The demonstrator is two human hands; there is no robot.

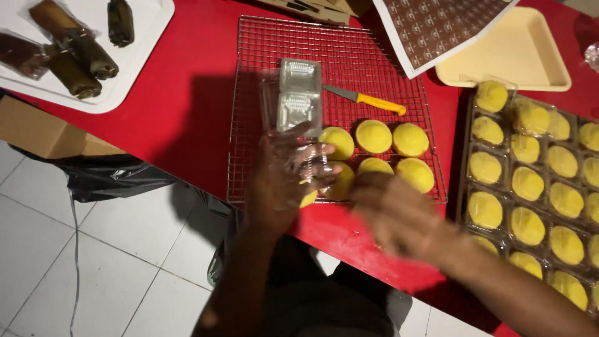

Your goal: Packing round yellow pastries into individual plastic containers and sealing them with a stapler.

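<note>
My left hand (281,184) holds a clear plastic clamshell container (298,103) upright over a wire cooling rack (274,50). Several round yellow cakes (373,136) lie on the rack's near right part. My right hand (393,215) is blurred, fingers spread, just below the rack's front edge and close to the nearest yellow cakes; it holds nothing that I can see. A knife with an orange handle (380,103) rests on the rack behind the cakes.
A red table (187,93) carries everything. Clear trays of packed yellow cakes (530,187) fill the right side. A cream tray (530,56) and a patterned sheet (437,25) sit at the back right. At the back left, dark leaf-wrapped rolls (81,56) lie on a white tray.
</note>
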